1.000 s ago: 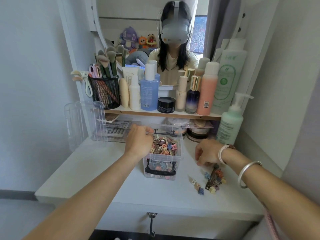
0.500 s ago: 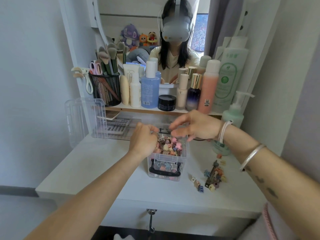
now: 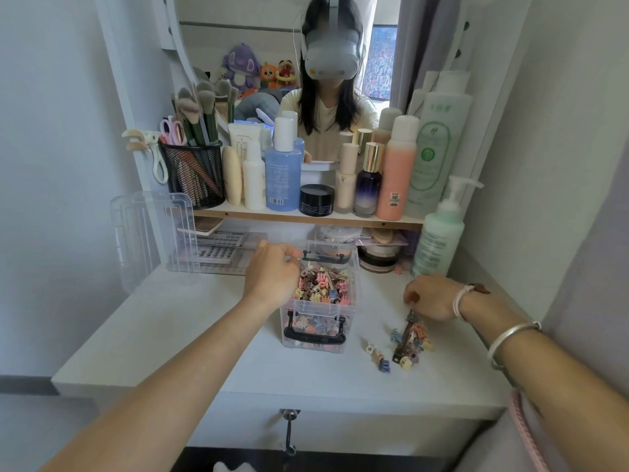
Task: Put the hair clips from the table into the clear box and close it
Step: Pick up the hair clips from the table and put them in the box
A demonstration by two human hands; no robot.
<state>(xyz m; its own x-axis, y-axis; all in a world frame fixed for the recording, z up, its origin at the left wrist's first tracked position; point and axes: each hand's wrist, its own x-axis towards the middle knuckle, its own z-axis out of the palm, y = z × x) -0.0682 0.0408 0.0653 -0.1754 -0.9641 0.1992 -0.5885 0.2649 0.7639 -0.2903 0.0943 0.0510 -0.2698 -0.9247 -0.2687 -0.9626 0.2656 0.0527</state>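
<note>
Our left hand (image 3: pixel 272 275) is at the left rim of the clear box (image 3: pixel 316 306), with the back of the hand towards the camera. Its fingers are curled over the far left corner of the rim and hold it. The box stands near the middle of the white desk (image 3: pixel 170 335). It is open on top, with a black latch on its front wall. Inside it there are many small hair clips (image 3: pixel 321 284) in pink, brown, cream and blue, heaped almost up to the rim.

Our right hand (image 3: pixel 432 296) is low over the desk, to the right of the box and apart from it. Its fingers are bent downward, and the tips are at the far end of a pile of loose clips (image 3: pixel 410 338), which contains one long dark clip. We cannot tell if the fingers already pinch a clip or only touch the pile. A silver bangle (image 3: pixel 510 338) is on this forearm. A few more clips (image 3: pixel 377 357) lie between the pile and the box, a little nearer to us.

A clear lid (image 3: pixel 153 233) stands upright at the back left of the desk, well apart from the box. A green pump bottle (image 3: pixel 439 236) stands behind the right hand, beside a shelf (image 3: pixel 306 218) which carries bottles and a mesh cup with brushes.
</note>
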